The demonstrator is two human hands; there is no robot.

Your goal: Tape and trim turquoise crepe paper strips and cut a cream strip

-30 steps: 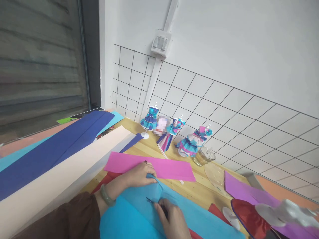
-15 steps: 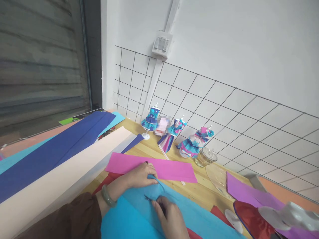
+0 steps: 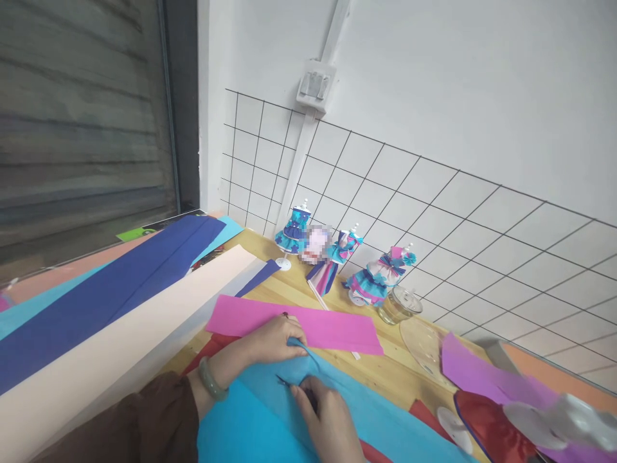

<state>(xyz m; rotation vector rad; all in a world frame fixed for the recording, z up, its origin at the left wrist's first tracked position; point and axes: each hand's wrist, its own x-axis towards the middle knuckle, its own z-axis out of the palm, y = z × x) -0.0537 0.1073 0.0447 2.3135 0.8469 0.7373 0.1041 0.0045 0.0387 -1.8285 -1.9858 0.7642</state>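
Observation:
A large blue sheet (image 3: pixel 270 424), crepe paper by its look, lies across the front of the table with a folded-over layer. My left hand (image 3: pixel 277 337), with a jade-coloured bangle at the wrist, pinches the raised upper edge of this sheet between thumb and fingers. Just below it, my right hand (image 3: pixel 330 418) is closed round small dark scissors (image 3: pixel 284 382). Their thin tips point left over the blue sheet; the handles are mostly hidden in my palm. Whether the blades touch the sheet, I cannot tell. Behind my left hand lies a pink strip (image 3: pixel 332 331).
Long navy (image 3: pixel 144 270) and cream sheets (image 3: pixel 159 321) cover the left side. Small dressed mannequins (image 3: pixel 380 276) and a glass jar (image 3: pixel 399 305) stand along the wire grid. A red-dressed mannequin (image 3: pixel 491 424) lies at right, near a purple sheet (image 3: pixel 482 373).
The scissors' tips have shifted slightly left and look a little more parted. Both hands keep nearly the same place, and the view has moved slightly.

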